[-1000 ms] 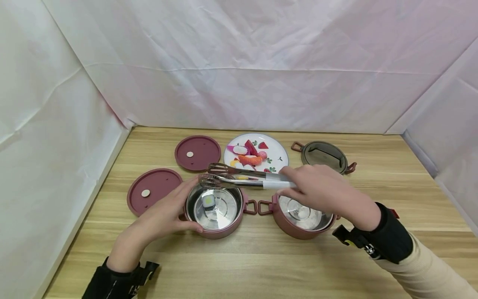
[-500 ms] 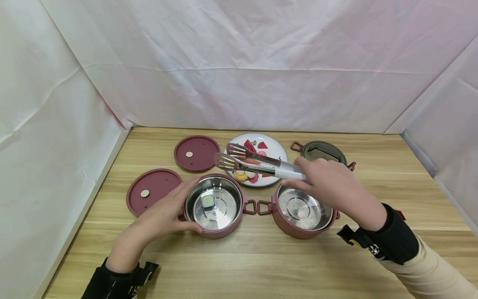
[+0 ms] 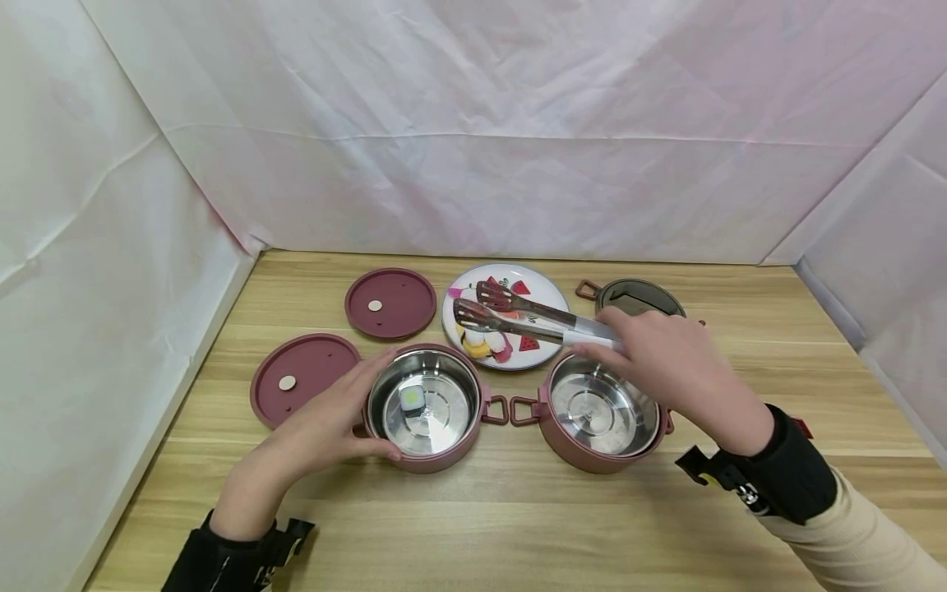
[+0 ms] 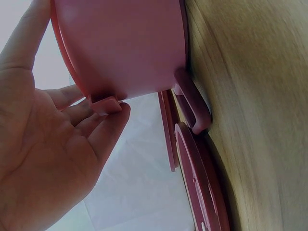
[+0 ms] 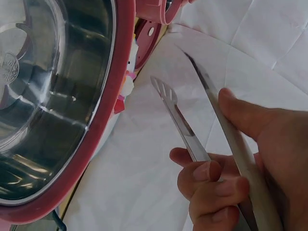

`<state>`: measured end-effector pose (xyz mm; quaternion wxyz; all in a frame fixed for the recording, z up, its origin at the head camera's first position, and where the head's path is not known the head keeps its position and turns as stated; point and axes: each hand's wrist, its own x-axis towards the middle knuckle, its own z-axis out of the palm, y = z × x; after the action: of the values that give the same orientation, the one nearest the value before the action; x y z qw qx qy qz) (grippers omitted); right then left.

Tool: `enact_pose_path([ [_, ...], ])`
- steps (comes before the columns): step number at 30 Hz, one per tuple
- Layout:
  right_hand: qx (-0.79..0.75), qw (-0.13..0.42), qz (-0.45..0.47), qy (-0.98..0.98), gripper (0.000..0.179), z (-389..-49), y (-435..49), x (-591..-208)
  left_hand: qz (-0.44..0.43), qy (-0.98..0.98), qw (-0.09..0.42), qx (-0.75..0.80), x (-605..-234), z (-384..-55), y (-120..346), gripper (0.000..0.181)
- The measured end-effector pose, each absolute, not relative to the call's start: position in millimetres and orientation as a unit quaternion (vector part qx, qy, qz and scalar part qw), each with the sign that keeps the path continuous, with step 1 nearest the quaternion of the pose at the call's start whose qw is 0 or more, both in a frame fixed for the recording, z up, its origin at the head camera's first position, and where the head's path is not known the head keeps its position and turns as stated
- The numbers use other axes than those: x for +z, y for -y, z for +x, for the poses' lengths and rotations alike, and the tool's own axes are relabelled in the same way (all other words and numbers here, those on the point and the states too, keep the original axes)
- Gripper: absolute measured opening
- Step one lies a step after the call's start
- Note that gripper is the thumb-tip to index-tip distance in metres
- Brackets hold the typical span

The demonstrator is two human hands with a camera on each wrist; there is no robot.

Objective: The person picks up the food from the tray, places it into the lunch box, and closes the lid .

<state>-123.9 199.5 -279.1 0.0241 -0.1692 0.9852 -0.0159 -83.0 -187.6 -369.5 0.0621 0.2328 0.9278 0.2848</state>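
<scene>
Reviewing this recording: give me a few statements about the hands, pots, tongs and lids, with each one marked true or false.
1. The right hand holds white-handled metal tongs. True.
2. The left hand touches nothing. False: it grips the round dusty-red metal-lined pot on the left.
3. A small white block with a yellow-green spot lies inside that pot. True.
4. The tips of the tongs are pressed together. False: they stand apart.
5. Two flat round maroon lids lie on the wood-grain table. True.
</scene>
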Motion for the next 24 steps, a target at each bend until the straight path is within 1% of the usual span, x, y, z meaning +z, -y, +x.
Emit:
enact_pose_path([
  [7, -0.004, -0.006, -0.177, -0.984, 0.051, -124.3, -204.8, -280.9, 0.233, -0.926, 0.065, 0.289, -369.4, -82.9, 187.6, 0.116],
  [15, 0.010, 0.014, -0.168, -0.986, 0.046, -124.6, -206.8, -281.1, 0.238, -0.925, 0.061, 0.291, -369.8, -83.9, 187.6, 0.115],
  [24, 0.023, 0.016, -0.179, -0.983, 0.039, -121.7, -207.7, -283.7, 0.240, -0.923, 0.060, 0.294, -369.7, -83.7, 187.7, 0.114],
])
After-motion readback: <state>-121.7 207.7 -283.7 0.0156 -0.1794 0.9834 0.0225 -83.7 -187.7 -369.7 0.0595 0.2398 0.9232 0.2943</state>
